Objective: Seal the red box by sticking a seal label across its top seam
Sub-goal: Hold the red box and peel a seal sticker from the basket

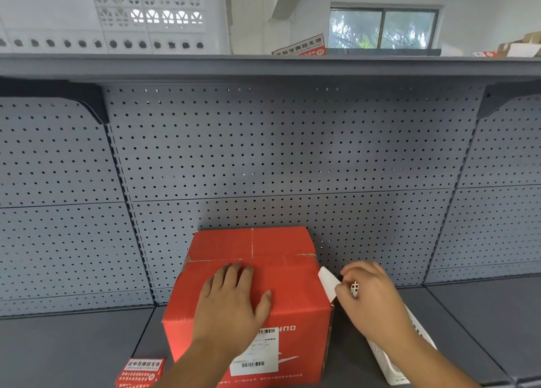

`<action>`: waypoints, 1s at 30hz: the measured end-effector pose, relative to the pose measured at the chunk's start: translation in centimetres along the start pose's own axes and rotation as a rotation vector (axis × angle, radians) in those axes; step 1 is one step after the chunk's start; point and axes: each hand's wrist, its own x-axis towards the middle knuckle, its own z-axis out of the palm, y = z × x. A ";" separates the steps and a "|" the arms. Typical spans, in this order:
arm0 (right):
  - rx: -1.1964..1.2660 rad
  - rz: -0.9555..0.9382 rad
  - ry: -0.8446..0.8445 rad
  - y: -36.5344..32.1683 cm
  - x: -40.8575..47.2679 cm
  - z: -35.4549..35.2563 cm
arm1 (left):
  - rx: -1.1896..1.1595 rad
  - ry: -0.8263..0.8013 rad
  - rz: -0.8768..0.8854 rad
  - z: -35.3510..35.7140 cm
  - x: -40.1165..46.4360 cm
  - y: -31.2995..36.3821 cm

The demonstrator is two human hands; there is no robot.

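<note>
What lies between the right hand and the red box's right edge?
In the head view, a white paper strip, pinched by the right hand, juts toward the red box; otherwise only grey shelf shows.

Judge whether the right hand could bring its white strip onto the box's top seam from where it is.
Probably yes: the right hand holds the white strip just beside the red box, and the seam lies bare beyond the left hand.

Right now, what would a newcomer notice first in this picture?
The red box stands out first, low in the centre on the grey shelf, with the left hand flat on its top. Just right of it, the right hand pinches a white strip above a white basket. Red labels lie at the box's lower left.
</note>
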 end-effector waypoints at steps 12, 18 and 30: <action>0.175 0.225 0.150 1.1 -1.6 0.2 | -0.007 0.013 -0.006 -0.1 -0.1 0.1; 0.209 0.345 0.179 1.8 -1.9 0.4 | -0.011 0.007 -0.009 -0.2 -0.2 0.0; 0.240 0.477 0.206 3.3 -1.8 -1.2 | -0.048 0.009 -0.007 -0.4 -0.2 0.1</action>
